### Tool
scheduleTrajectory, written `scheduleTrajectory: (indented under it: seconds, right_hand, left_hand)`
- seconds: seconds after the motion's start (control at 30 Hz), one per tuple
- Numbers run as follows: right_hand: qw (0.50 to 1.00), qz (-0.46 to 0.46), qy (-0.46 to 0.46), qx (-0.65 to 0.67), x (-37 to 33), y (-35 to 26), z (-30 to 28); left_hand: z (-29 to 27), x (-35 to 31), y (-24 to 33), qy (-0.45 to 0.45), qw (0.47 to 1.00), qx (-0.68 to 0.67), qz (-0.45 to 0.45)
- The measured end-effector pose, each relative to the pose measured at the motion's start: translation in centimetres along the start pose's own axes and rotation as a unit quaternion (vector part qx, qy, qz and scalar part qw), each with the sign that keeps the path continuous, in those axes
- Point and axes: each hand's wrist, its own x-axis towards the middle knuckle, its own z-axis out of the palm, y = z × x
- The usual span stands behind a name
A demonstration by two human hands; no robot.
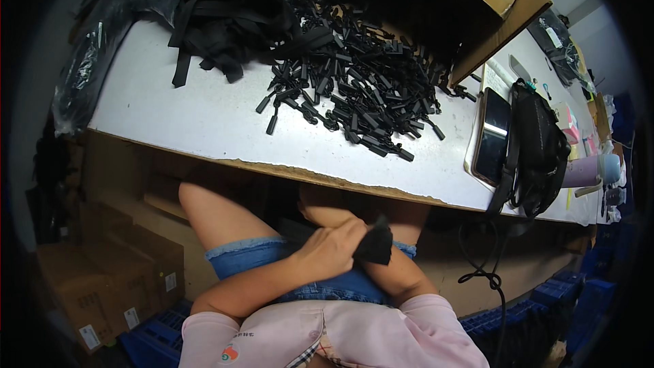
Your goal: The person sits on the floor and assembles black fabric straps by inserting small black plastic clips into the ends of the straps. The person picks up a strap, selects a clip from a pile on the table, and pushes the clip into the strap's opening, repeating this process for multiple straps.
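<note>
My left hand (334, 249) is closed over my lap, with its fingers wrapped round a black fabric strap (375, 243). A wide folded end of the strap sticks out to the right of the fist. My left hand lies across my right forearm. My right hand (315, 206) is farther forward, close to the table's front edge, and its fingers are mostly hidden. More dark fabric (293, 230) lies over my lap to the left of the fist.
On the white table (184, 119) lie a pile of black straps (225, 20) and a heap of small black cord pieces (361, 88) by a cardboard box (501, 34). At right are a phone (492, 136), a black bag (538, 143) and a purple bottle (582, 172). Cartons (102, 272) stand lower left.
</note>
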Motion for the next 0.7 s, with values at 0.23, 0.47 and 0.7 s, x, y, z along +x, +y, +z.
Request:
scheduleTrajectory:
  seconds: [0.23, 0.47, 0.7]
  right_hand:
    - [0.998, -0.028, -0.025, 0.049, -0.1, -1.1, -2.4]
    - [0.993, -0.005, 0.008, 0.115, -1.4, -4.9, -15.5]
    - [0.989, 0.047, 0.124, -0.066, 0.4, 0.4, -18.2]
  left_hand:
    - [-0.7, -1.1, 1.7, 0.000, 0.972, -0.221, 0.083]
    - [-8.5, -5.6, 0.6, 0.310, 0.828, -0.466, 0.030]
    - [-8.5, -3.2, -0.2, 0.309, 0.761, -0.569, 0.053]
